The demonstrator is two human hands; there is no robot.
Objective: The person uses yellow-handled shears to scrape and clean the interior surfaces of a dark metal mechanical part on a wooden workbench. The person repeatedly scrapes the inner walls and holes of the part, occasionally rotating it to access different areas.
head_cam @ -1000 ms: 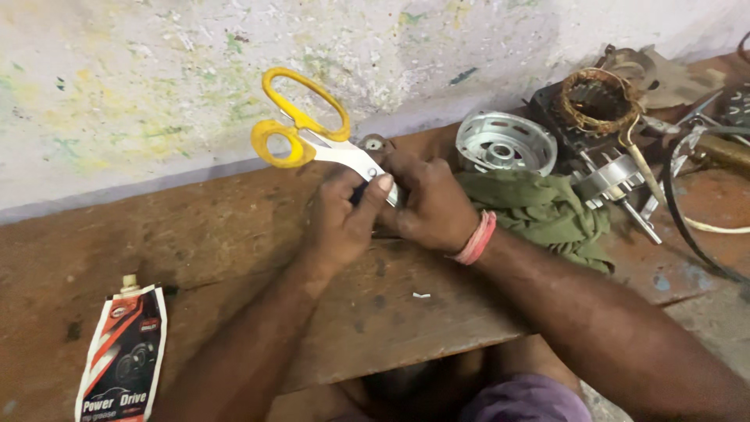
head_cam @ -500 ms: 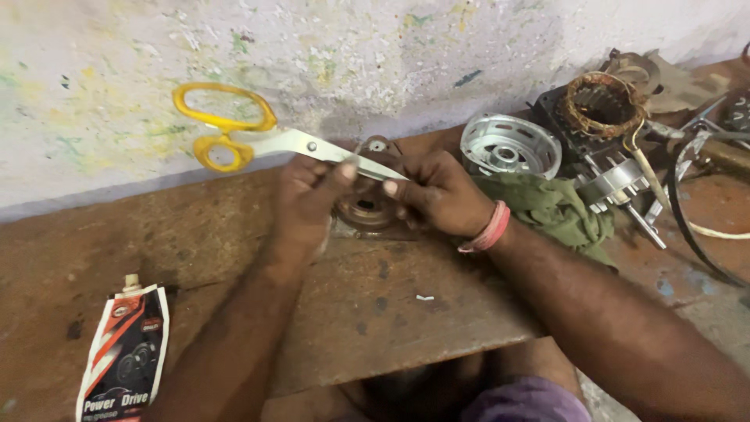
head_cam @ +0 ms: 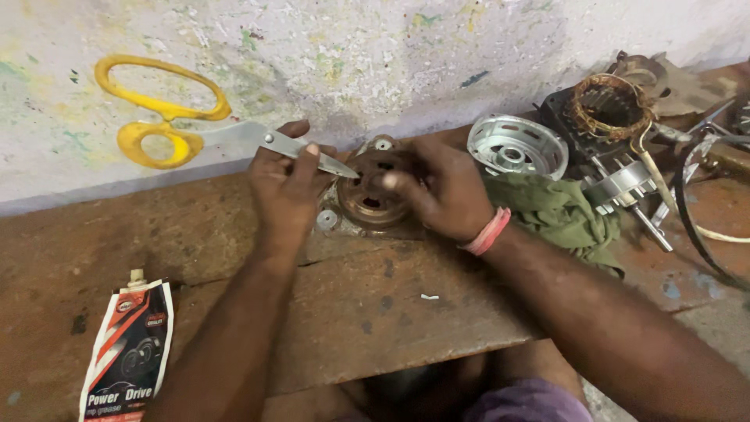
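At the left edge of the worn brown wooden bench [head_cam: 195, 234] lies a white, red and black squeeze tube [head_cam: 126, 355], well apart from the work. Above it, the left hand [head_cam: 287, 191] has its fingers clamped on the steel blades of the yellow-handled scissors [head_cam: 168, 125], whose tip touches the round rusty-brown metal housing [head_cam: 369, 191] resting on the bench by the wall. The right hand [head_cam: 441, 191] grips the housing's right side, fingers curled on it, beside a crumpled green rag [head_cam: 558, 211] and a silver round metal cover [head_cam: 516, 146].

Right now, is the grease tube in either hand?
No; the grease tube lies alone on the bench, while the left hand grips scissors.
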